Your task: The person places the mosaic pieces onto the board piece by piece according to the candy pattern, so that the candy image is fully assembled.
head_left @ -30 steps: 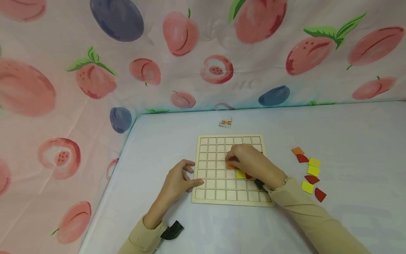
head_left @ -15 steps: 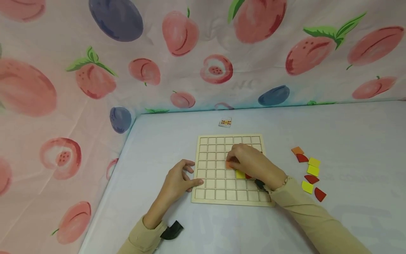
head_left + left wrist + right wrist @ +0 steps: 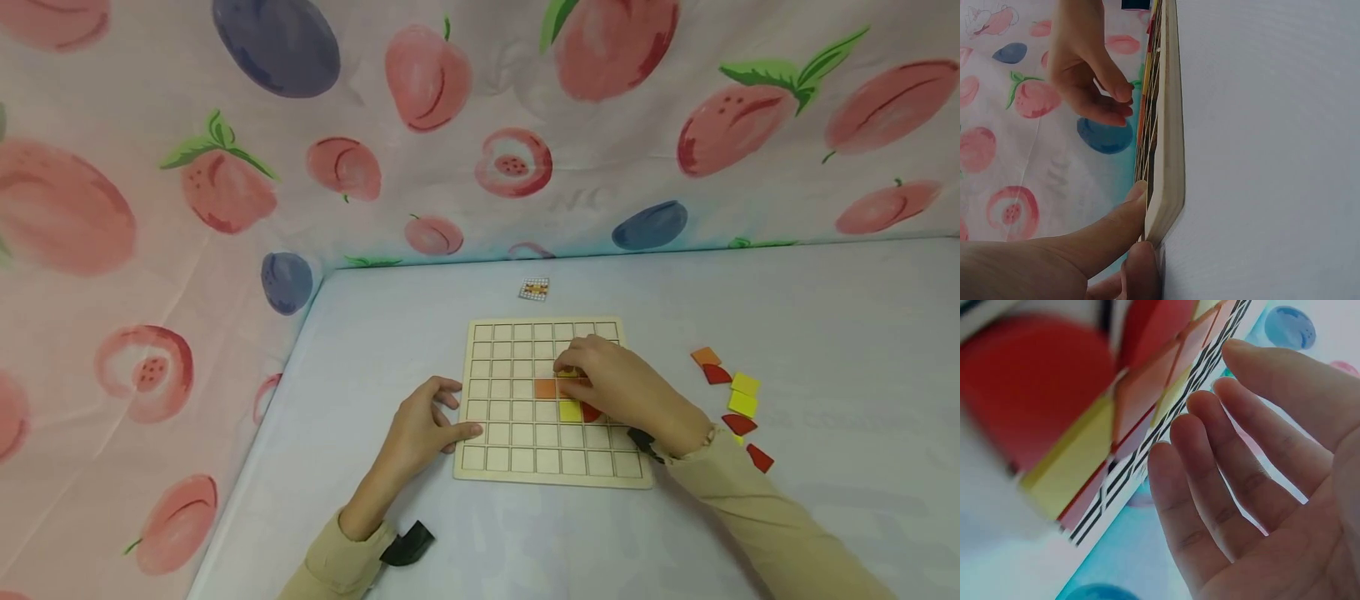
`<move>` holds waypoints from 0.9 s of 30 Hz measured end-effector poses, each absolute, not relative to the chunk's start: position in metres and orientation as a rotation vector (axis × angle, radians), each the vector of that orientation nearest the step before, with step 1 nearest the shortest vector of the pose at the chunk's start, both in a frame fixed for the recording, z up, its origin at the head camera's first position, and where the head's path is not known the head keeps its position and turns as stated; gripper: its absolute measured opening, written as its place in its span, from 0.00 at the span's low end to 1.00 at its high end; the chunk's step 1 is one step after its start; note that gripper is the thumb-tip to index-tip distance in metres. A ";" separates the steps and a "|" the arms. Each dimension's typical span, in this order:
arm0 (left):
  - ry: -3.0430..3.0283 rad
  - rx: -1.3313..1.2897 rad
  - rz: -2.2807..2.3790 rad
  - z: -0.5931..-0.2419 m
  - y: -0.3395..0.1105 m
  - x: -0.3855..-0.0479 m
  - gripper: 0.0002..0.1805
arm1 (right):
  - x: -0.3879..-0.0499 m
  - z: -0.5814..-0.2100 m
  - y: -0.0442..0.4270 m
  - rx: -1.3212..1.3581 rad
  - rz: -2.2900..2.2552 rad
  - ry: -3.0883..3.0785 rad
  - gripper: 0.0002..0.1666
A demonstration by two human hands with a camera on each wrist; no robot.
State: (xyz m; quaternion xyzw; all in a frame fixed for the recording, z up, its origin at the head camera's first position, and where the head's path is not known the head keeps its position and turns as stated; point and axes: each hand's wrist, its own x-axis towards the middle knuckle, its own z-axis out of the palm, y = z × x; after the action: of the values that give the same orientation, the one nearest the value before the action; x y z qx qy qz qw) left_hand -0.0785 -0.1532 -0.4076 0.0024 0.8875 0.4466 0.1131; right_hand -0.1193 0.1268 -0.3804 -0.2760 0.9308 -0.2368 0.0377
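Note:
A pale wooden grid board (image 3: 510, 458) lies on the table. My left hand (image 3: 423, 425) holds its left edge, thumb on top and fingers at the side, as the left wrist view also shows. Over the board's middle hovers my right hand (image 3: 622, 383); in the right wrist view its loosely bent fingers (image 3: 1210, 444) hold nothing and stand apart from the tiles. On the board sit an orange square tile (image 3: 545, 389), a yellow square tile (image 3: 570, 411) and a red rounded piece (image 3: 591, 412). More red, yellow and orange tiles (image 3: 1144, 397) show in the right wrist view.
Right of the board lie loose pieces: an orange square (image 3: 706, 357), yellow squares (image 3: 743, 405) and red rounded pieces (image 3: 738, 425). A small grid pattern card (image 3: 535, 289) lies behind the board. Fruit-printed cloth (image 3: 510, 108) hangs behind and to the left.
My right hand has let go of the orange square tile and moved right, leaving that tile lying on the board. The left hand stays at the board's edge.

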 end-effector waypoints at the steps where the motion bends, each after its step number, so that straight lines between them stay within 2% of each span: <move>1: 2.604 0.011 1.312 -0.407 -0.153 -0.078 0.34 | -0.119 -0.380 0.129 -0.837 -0.723 2.860 0.12; 9: 2.603 0.027 1.325 -0.408 -0.154 -0.078 0.33 | -0.115 -0.373 0.151 -0.737 -0.689 2.870 0.14; 20: 2.601 0.000 1.319 -0.407 -0.153 -0.078 0.33 | -0.115 -0.372 0.182 -0.728 -0.633 2.959 0.11; 27: 2.594 0.015 1.325 -0.407 -0.154 -0.078 0.33 | -0.113 -0.371 0.199 -0.657 -0.604 2.963 0.17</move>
State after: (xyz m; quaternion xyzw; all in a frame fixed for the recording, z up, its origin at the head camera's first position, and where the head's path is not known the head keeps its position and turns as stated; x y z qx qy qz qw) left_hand -0.0783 -0.1541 -0.4066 0.0053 0.8848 0.4518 0.1141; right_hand -0.1125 0.1989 -0.3707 -0.2121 0.9573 -0.1952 0.0233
